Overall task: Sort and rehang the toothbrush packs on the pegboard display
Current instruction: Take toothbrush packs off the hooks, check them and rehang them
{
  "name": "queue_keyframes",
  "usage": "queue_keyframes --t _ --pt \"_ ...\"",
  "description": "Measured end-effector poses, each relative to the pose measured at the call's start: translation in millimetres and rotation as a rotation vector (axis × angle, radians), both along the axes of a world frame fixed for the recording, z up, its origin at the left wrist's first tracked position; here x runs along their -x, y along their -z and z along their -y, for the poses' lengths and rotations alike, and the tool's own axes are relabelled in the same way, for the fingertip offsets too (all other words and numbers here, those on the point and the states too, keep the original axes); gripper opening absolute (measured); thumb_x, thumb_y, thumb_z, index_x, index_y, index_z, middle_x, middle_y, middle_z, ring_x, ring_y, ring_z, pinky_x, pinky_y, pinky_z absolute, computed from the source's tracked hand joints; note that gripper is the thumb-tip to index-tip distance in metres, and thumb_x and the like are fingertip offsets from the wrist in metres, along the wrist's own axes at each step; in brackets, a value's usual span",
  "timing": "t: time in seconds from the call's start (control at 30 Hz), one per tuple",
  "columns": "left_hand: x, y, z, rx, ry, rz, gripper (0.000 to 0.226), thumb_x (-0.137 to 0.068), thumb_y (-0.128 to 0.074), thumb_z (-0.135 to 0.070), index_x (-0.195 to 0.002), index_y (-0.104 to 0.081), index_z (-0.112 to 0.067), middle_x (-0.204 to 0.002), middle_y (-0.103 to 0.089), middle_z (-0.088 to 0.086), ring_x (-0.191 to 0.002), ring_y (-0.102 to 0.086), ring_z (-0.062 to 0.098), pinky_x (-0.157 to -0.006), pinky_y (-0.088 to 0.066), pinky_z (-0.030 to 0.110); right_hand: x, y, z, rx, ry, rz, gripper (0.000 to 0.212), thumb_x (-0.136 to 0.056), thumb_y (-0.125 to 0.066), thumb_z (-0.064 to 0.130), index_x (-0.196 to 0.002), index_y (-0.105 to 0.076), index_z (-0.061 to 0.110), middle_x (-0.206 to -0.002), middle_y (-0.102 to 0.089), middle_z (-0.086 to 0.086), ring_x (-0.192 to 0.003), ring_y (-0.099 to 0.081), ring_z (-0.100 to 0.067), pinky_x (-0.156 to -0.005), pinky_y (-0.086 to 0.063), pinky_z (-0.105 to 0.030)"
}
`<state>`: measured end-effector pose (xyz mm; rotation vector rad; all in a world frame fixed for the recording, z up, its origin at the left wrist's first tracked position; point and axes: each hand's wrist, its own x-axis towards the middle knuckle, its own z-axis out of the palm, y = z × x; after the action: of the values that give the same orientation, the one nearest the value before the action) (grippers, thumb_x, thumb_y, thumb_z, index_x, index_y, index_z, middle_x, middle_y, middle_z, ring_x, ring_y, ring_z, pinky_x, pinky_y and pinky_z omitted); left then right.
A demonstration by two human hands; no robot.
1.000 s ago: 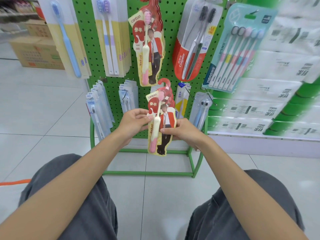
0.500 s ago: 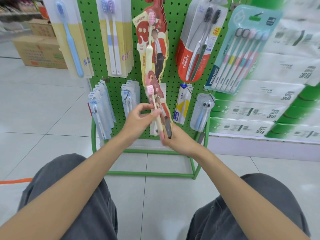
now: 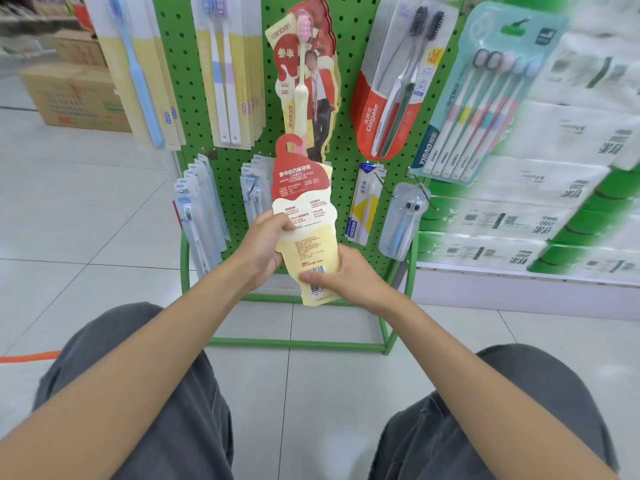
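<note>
Head view: left hand [image 3: 264, 244] pinches the left edge and right hand [image 3: 348, 280] grips the bottom of a red-and-cream toothbrush pack [image 3: 304, 192], back facing the camera, before the green pegboard's [image 3: 349, 26] lower middle, just below a matching hanging pack [image 3: 320, 88] holding a pink-headed brush [image 3: 302, 81].

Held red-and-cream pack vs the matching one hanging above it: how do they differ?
The held pack shows its printed back with a barcode; the hanging pack shows its front with a pink-headed brush. The held pack is gripped by the left hand and right hand, off any peg; the hanging pack hangs on the pegboard. Both share the red-and-cream outline.
</note>
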<state>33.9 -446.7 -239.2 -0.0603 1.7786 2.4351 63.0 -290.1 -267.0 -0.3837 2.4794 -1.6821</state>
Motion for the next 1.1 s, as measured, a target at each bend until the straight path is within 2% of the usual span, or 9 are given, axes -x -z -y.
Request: queue_keyframes --t 0.13,0.23,0.33,0.5,0.6,0.73,0.87,1.0,1.1 --pt "1.9 2.7 1.1 -0.026 0.049 0.032 0.024 -0.091 -0.036 0.001 -0.105 -0.053 -0.010 -0.104 -0.067 0.008 -0.096 -0.062 0.025 -0.091 -0.050 0.047 0.6 3.1 -0.7 -0.005 -0.011 0.024 0.023 -0.083 -0.077 0.012 -0.099 -0.065 0.023 -0.092 -0.071 0.012 -0.076 -0.068 0.002 -0.068 -0.053 -0.016" --pt "2.9 4.9 2.7 0.044 0.075 0.085 0.023 -0.091 -0.037 -0.004 -0.106 -0.054 -0.009 -0.102 -0.067 0.008 -0.093 -0.063 0.027 -0.085 -0.050 0.042 3.5 0.9 -3.8 0.042 0.007 0.054 0.032 -0.087 -0.074 0.018 -0.116 -0.061 0.016 -0.105 -0.072 0.008 -0.093 -0.070 -0.006 -0.079 -0.055 -0.025" --pt "1.8 8.5 1.2 0.068 0.156 0.125 0.026 -0.092 -0.035 -0.005 -0.103 -0.058 -0.010 -0.105 -0.069 0.010 -0.097 -0.065 0.028 -0.091 -0.049 0.044 5.6 -2.7 -8.4 0.067 0.036 0.030 0.039 -0.086 -0.074 0.014 -0.121 -0.056 0.016 -0.115 -0.070 0.002 -0.103 -0.068 -0.012 -0.087 -0.055 -0.028" --pt "3.7 13.5 0.1 0.108 0.230 0.162 0.029 -0.091 -0.034 -0.006 -0.109 -0.057 -0.009 -0.108 -0.070 0.011 -0.098 -0.066 0.028 -0.090 -0.050 0.043 4.7 -5.8 -13.6 -0.052 -0.031 0.042 0.041 -0.083 -0.077 0.012 -0.118 -0.058 0.017 -0.110 -0.071 0.008 -0.095 -0.068 -0.003 -0.080 -0.055 -0.017" --pt "4.3 14.4 1.3 0.167 0.252 0.178 0.028 -0.091 -0.034 -0.007 -0.108 -0.055 -0.009 -0.107 -0.069 0.010 -0.094 -0.064 0.026 -0.082 -0.050 0.039 9.2 -9.8 -17.3 0.074 0.031 0.084 0.040 -0.085 -0.074 0.011 -0.120 -0.057 0.016 -0.111 -0.071 0.005 -0.096 -0.069 -0.006 -0.077 -0.055 -0.020" --pt "1.8 17.1 1.5 0.265 0.338 0.205 0.026 -0.092 -0.033 -0.006 -0.106 -0.055 -0.011 -0.106 -0.068 0.011 -0.099 -0.064 0.028 -0.098 -0.047 0.048 14.8 -14.1 -25.2 0.200 0.155 0.095 0.024 -0.090 -0.067 0.013 -0.114 -0.063 0.010 -0.109 -0.072 -0.005 -0.095 -0.069 -0.016 -0.080 -0.055 -0.028" --pt "1.8 17.8 3.7 0.298 0.378 0.213 0.029 -0.091 -0.033 -0.005 -0.108 -0.055 -0.010 -0.107 -0.069 0.011 -0.099 -0.065 0.028 -0.097 -0.049 0.048 14.8 -14.3 -25.8 0.148 0.155 0.062 0.022 -0.095 -0.063 0.023 -0.114 -0.065 0.012 -0.105 -0.073 -0.002 -0.087 -0.069 -0.008 -0.069 -0.053 -0.019" --pt "-0.2 18.0 2.0 0.351 0.398 0.223 0.027 -0.092 -0.032 -0.005 -0.104 -0.056 -0.009 -0.103 -0.071 0.009 -0.092 -0.067 0.024 -0.086 -0.052 0.038 15.1 -19.5 -26.7 0.164 0.293 0.020 0.045 -0.102 -0.047 0.038 -0.099 -0.069 -0.002 -0.090 -0.073 -0.006 -0.073 -0.066 -0.006 -0.064 -0.054 -0.018" --pt "-1.9 19.5 -0.2 0.404 0.422 0.230 0.024 -0.093 -0.033 -0.005 -0.100 -0.055 -0.010 -0.101 -0.070 0.009 -0.091 -0.065 0.024 -0.086 -0.051 0.039 14.7 -17.3 -27.4 0.056 0.306 0.013 0.054 -0.103 -0.044 0.039 -0.095 -0.066 -0.011 -0.091 -0.072 -0.015 -0.074 -0.064 -0.013 -0.074 -0.056 -0.028"
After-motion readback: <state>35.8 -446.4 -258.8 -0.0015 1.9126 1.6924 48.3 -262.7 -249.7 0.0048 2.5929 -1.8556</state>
